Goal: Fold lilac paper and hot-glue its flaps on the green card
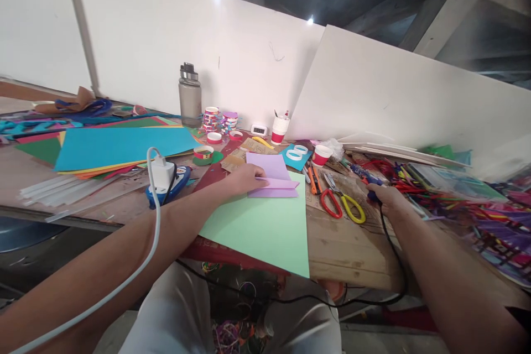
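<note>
Fingers of the left hand [244,179] lie bent and close together over the left side of a folded lilac paper [267,164], fingertips at the crease; whether they pinch it or only press down cannot be told. One flat half of the lilac paper extends beyond these fingers, away from the person; the folded strip reaches out to their right, its narrow end a little raised.

Beneath, a pale green sheet [265,227] spreads toward the person, giving the left fingers a broad, flat stretch on the near side. Its near right corner reaches about to the front edge of the table [348,257].

Fingers of the right hand [385,199] are closed around a dark-handled tool [373,196], well apart from the paper. A black cord [392,240] drops from below them, over the table edge and across the person's lap.

Between the two sets of fingers lie scissors [342,196] with red and yellow handles, nearer the right, and orange cutters [314,179], just past the green sheet's edge. Bundled colourful strips [435,199] crowd the right fingers' outer side. Left of the left fingers, a white cable [156,221] passes across the forearm, near a blue power strip [179,183].
</note>
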A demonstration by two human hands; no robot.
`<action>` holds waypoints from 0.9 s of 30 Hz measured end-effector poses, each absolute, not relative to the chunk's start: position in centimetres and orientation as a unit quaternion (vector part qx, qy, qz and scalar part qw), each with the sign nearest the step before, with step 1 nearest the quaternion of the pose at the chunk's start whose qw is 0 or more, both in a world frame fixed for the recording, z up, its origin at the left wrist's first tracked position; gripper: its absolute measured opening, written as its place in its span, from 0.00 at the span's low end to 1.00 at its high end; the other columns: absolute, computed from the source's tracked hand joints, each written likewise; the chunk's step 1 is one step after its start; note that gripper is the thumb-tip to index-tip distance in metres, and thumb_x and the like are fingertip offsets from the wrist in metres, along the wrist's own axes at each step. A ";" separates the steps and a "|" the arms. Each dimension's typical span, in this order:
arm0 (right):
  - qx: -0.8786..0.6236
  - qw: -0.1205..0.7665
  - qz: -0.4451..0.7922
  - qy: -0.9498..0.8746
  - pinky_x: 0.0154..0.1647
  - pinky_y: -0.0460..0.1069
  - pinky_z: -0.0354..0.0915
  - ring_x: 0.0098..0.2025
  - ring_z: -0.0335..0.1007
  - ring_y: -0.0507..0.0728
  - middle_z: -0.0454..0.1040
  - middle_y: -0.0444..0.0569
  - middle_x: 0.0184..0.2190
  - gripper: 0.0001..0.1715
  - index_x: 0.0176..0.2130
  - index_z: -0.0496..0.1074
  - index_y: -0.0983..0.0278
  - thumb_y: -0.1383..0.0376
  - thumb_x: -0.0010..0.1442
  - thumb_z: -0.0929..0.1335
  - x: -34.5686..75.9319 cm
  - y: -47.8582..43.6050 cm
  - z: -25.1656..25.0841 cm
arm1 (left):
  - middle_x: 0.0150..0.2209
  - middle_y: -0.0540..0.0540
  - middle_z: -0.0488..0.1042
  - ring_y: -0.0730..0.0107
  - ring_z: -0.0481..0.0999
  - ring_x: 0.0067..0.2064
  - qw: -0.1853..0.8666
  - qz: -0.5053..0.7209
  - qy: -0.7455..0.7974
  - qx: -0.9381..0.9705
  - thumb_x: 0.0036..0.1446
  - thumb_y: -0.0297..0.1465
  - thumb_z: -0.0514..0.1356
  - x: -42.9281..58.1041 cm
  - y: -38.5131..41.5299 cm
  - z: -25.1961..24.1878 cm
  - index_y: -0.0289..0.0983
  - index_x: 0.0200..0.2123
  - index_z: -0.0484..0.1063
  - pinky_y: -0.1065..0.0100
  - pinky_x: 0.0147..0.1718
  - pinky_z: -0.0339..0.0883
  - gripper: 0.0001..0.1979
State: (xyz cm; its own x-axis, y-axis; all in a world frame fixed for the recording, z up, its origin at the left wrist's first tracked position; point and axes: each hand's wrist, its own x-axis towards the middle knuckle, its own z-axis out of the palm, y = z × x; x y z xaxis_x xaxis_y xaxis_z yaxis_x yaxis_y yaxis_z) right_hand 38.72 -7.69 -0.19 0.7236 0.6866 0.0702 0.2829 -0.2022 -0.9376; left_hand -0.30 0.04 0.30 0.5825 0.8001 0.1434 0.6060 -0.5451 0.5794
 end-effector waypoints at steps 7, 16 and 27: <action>-0.587 0.635 0.261 -0.429 0.27 0.46 0.68 0.24 0.66 0.49 0.70 0.38 0.25 0.18 0.33 0.67 0.61 0.64 0.39 0.73 31.3 -6.4 3.5 | 0.32 0.47 0.77 0.63 0.73 0.36 0.168 0.226 0.390 0.877 0.54 0.41 0.54 -0.7 0.0 0.5 0.37 0.29 0.74 0.66 0.35 0.61 0.15; -0.494 0.473 0.300 -0.665 0.31 0.48 0.66 0.31 0.68 0.53 0.75 0.46 0.34 0.17 0.39 0.68 0.63 0.58 0.50 0.70 23.5 -6.9 4.9 | 0.35 0.48 0.79 0.61 0.75 0.39 0.233 0.215 0.444 0.838 0.51 0.42 0.56 -0.6 0.2 0.1 0.38 0.33 0.76 0.67 0.35 0.64 0.15; -0.528 0.309 0.159 -0.775 0.41 0.51 0.65 0.40 0.69 0.58 0.75 0.50 0.39 0.18 0.47 0.68 0.64 0.58 0.59 0.66 26.5 -8.3 4.6 | 0.32 0.50 0.78 0.65 0.74 0.35 0.225 0.221 0.497 0.808 0.50 0.43 0.58 -0.2 0.5 0.1 0.37 0.31 0.76 0.69 0.32 0.62 0.16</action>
